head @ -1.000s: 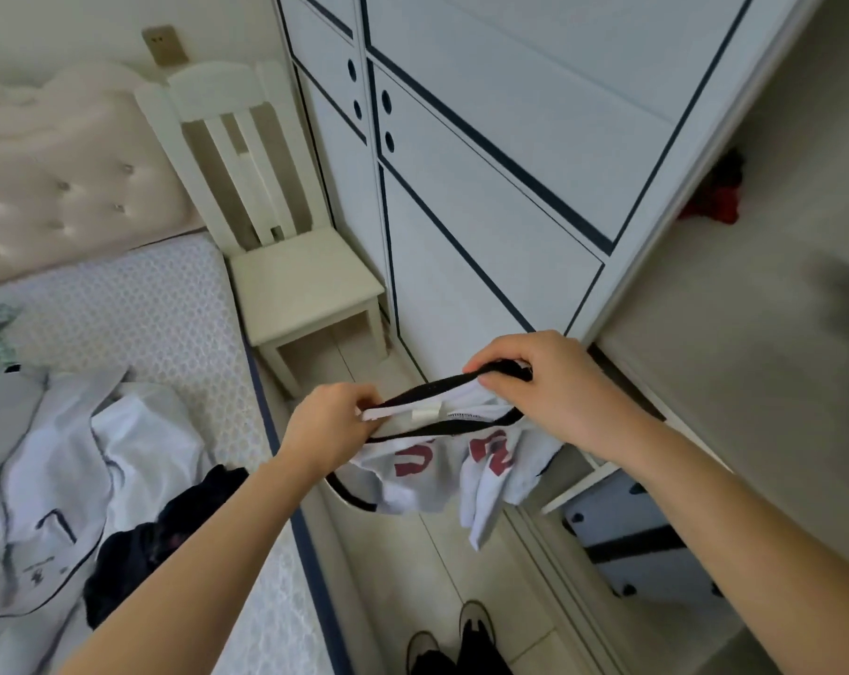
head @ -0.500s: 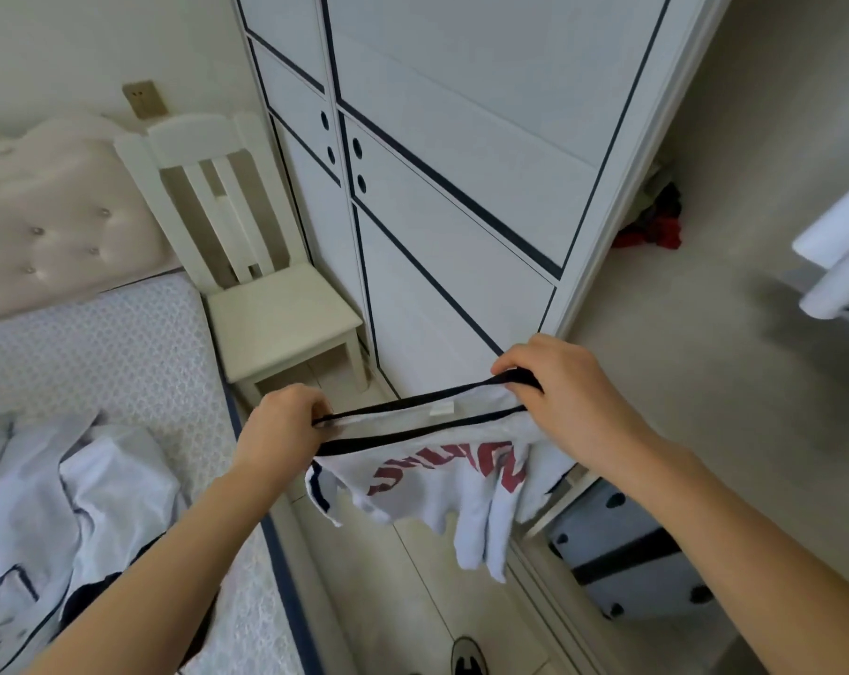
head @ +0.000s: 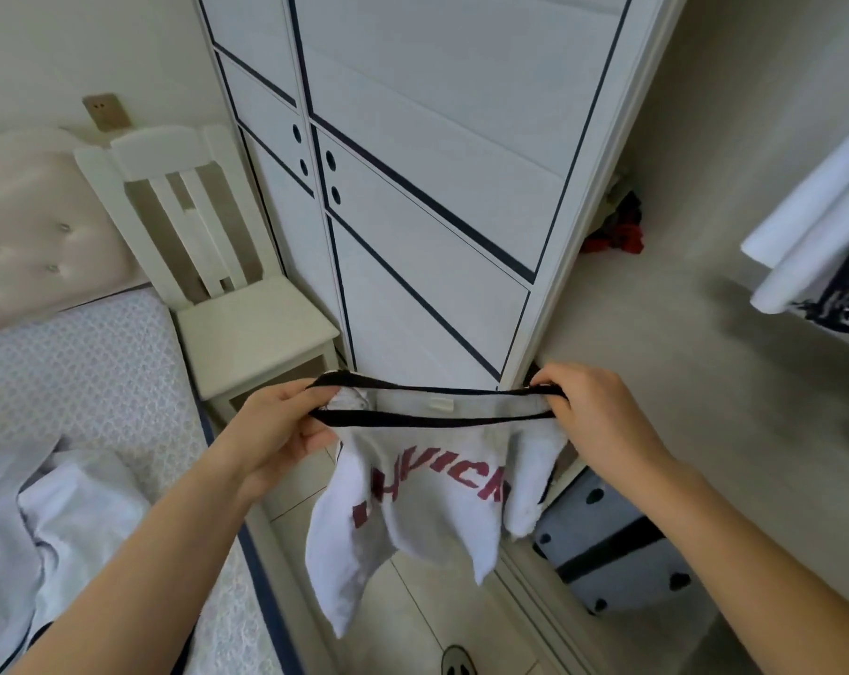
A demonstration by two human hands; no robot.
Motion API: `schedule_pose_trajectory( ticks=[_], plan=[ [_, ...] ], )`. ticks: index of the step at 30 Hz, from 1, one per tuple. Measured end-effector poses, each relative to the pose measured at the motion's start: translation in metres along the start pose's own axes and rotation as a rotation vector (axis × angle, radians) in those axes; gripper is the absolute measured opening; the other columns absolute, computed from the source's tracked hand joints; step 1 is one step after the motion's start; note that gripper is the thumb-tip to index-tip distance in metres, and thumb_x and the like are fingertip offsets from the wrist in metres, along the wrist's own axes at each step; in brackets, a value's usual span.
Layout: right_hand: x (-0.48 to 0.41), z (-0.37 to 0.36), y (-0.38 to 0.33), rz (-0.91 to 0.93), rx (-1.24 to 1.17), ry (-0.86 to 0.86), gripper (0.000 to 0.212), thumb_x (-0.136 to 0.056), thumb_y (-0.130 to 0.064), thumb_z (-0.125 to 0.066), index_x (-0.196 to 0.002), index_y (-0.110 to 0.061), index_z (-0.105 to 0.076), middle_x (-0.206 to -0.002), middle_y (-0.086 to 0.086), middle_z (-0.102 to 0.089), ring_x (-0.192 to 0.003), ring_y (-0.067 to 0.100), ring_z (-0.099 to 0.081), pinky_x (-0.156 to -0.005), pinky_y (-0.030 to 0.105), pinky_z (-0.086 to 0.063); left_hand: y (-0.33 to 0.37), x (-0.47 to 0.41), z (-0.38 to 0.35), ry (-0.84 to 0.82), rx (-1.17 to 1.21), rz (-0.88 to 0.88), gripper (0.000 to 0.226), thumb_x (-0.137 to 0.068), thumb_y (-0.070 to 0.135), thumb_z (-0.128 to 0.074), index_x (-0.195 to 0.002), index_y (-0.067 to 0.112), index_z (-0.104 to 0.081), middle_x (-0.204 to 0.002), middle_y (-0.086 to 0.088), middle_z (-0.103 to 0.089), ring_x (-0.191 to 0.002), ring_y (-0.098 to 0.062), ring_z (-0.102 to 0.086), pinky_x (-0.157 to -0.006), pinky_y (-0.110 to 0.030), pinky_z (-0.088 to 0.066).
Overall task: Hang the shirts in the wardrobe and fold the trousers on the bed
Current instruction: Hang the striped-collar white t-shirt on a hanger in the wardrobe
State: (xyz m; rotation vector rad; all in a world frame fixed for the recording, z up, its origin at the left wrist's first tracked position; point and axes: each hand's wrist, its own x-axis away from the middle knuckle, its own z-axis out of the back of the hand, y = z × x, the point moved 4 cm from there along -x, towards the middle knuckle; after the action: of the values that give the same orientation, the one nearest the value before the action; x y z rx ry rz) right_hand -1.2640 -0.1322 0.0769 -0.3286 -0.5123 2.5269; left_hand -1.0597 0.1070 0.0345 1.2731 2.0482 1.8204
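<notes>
I hold a white shirt [head: 427, 499] with red lettering and a black-trimmed neck in front of the wardrobe [head: 427, 197]. My left hand [head: 281, 431] grips the left end of the black collar; my right hand [head: 593, 421] grips the right end. The collar is stretched wide between them and the shirt body hangs down crumpled. More white garments [head: 52, 538] lie on the bed [head: 86, 362] at the lower left. The wardrobe's open section is on the right, where a white garment [head: 812, 226] hangs.
A cream wooden chair [head: 227, 285] stands between the bed and the wardrobe's closed doors. Red and dark clothing [head: 617, 231] lies deep inside the open section. A white drawer unit with dark trim [head: 612, 543] sits low inside the wardrobe. A shoe [head: 459, 662] shows on the floor.
My hands have moved apart, pulling the collar out wide, and the shirt hangs more spread. The view has swung right and up, showing more of the open wardrobe section.
</notes>
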Motion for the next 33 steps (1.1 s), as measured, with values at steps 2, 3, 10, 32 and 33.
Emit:
schedule_pose_trajectory(
  ticks=[2,3,10,32,33],
  plan=[
    [0.004,0.003,0.008,-0.040,0.005,0.058,0.019,-0.092,-0.001,-0.055,-0.102,-0.008,-0.070,-0.094,0.006,-0.067,-0.085,0.023,-0.062,-0.074,0.042,-0.052,0.001,-0.002,-0.006,-0.061,0.088,0.025,0.024,-0.077,0.017,-0.068,-0.095,0.005,-0.079,-0.104,-0.019,-0.074,-0.083,-0.022,-0.075,-0.067,-0.027,-0.060],
    [0.005,0.003,0.012,-0.068,0.008,0.083,0.016,-0.092,-0.003,-0.056,-0.099,-0.008,-0.069,-0.091,0.006,-0.067,-0.082,0.023,-0.061,-0.072,0.042,-0.052,0.002,-0.003,-0.009,-0.090,0.100,0.025,0.024,-0.077,0.017,-0.068,-0.095,0.006,-0.079,-0.104,-0.019,-0.074,-0.084,-0.022,-0.075,-0.067,-0.027,-0.060],
    [0.013,0.005,0.033,-0.192,0.029,0.123,0.013,-0.095,-0.012,-0.060,-0.103,-0.007,-0.069,-0.093,0.010,-0.070,-0.081,0.023,-0.062,-0.070,0.037,-0.053,0.014,-0.001,-0.028,-0.353,0.022,-0.028,0.035,-0.091,0.030,-0.060,-0.109,0.003,-0.074,-0.116,-0.019,-0.070,-0.103,-0.028,-0.069,-0.086,-0.035,-0.057],
    [0.029,0.118,0.025,-0.247,0.198,0.162,0.028,-0.098,-0.044,-0.047,-0.091,-0.022,-0.062,-0.080,0.000,-0.065,-0.077,0.024,-0.062,-0.066,0.033,-0.049,0.128,0.006,-0.193,-0.220,-0.641,-0.685,0.023,-0.089,0.028,-0.071,-0.071,0.012,-0.072,-0.068,-0.007,-0.070,-0.061,-0.010,-0.060,-0.064,-0.023,-0.045],
    [0.029,0.133,0.020,-0.231,0.216,0.196,0.026,-0.098,-0.043,-0.046,-0.092,-0.023,-0.063,-0.080,-0.001,-0.064,-0.077,0.023,-0.062,-0.065,0.034,-0.049,0.134,0.007,-0.202,-0.232,-0.657,-0.708,0.023,-0.089,0.027,-0.071,-0.070,0.014,-0.072,-0.068,-0.005,-0.070,-0.062,-0.008,-0.061,-0.063,-0.020,-0.045]
  ],
)
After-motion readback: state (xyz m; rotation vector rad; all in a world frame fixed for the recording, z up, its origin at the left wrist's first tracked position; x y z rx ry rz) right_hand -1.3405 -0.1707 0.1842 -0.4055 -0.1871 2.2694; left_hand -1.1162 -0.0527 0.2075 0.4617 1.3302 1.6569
